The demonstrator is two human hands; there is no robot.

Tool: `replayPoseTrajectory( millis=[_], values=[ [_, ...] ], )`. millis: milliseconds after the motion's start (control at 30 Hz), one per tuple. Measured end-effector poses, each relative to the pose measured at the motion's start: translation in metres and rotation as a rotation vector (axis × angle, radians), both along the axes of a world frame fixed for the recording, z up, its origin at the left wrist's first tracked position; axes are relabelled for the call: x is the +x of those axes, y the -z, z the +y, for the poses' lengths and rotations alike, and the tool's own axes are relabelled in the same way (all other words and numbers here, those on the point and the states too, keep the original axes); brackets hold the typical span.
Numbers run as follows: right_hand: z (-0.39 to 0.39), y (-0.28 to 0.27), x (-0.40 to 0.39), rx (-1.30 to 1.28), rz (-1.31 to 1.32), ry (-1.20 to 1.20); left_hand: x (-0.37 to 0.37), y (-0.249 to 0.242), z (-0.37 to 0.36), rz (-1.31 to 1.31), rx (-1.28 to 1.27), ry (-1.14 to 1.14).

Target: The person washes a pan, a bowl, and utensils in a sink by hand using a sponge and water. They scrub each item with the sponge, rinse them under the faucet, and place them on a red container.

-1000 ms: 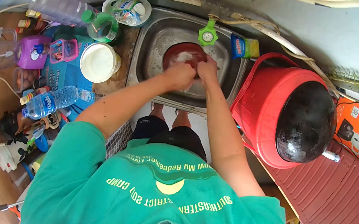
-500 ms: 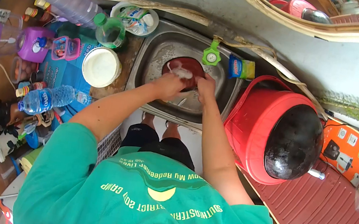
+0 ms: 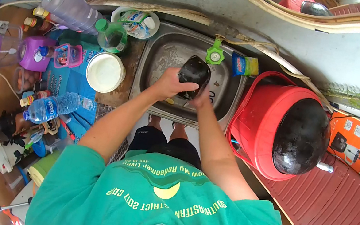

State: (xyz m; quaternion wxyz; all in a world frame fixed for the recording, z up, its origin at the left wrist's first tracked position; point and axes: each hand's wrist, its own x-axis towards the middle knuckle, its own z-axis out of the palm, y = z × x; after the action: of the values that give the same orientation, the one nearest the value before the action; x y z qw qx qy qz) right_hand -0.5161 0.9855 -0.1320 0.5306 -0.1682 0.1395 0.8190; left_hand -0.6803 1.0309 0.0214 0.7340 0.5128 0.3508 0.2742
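Over the steel sink [image 3: 160, 47] a dark bowl [image 3: 194, 74] is tilted, with its shiny black outer side facing up. My left hand [image 3: 169, 83] is closed on its left edge, thumb lying across the black surface. At the lower right edge my right hand [image 3: 200, 99] grips the same bowl, its fingers mostly hidden beneath. The white scrubber seen earlier is out of sight. A green tap handle [image 3: 215, 57] stands just behind the bowl.
A red bucket [image 3: 254, 125] with a black round-bottomed vessel [image 3: 302, 137] on top stands right of the sink. Left are a white tub [image 3: 105, 73], a green bottle [image 3: 110, 36] and a water bottle [image 3: 52, 106]. A blue-yellow packet [image 3: 245, 66] sits on the sink's back edge.
The bowl has been turned over: its reddish inside showed before, its black outside shows now. My left hand has moved off the white scrubber and onto the bowl's edge.
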Motion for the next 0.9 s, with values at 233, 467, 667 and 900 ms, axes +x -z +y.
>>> replayPoseTrajectory(
  millis=[233, 467, 667, 900],
  values=[
    [0.006, -0.065, -0.037, -0.031, -0.142, 0.154, -0.023, 0.071, 0.005, -0.413, -0.798, -0.928],
    [0.002, -0.073, -0.018, -0.187, -0.624, 0.228, 0.001, 0.106, 0.059, 0.423, -0.577, -1.141],
    [-0.003, -0.043, -0.047, -0.349, -1.091, 0.339, 0.080, 0.128, 0.030, 0.805, 0.966, -0.223],
    [-0.019, -0.038, 0.021, -0.217, -1.104, 0.283, 0.070, 0.071, -0.031, 0.334, 1.072, 0.070]
  ],
)
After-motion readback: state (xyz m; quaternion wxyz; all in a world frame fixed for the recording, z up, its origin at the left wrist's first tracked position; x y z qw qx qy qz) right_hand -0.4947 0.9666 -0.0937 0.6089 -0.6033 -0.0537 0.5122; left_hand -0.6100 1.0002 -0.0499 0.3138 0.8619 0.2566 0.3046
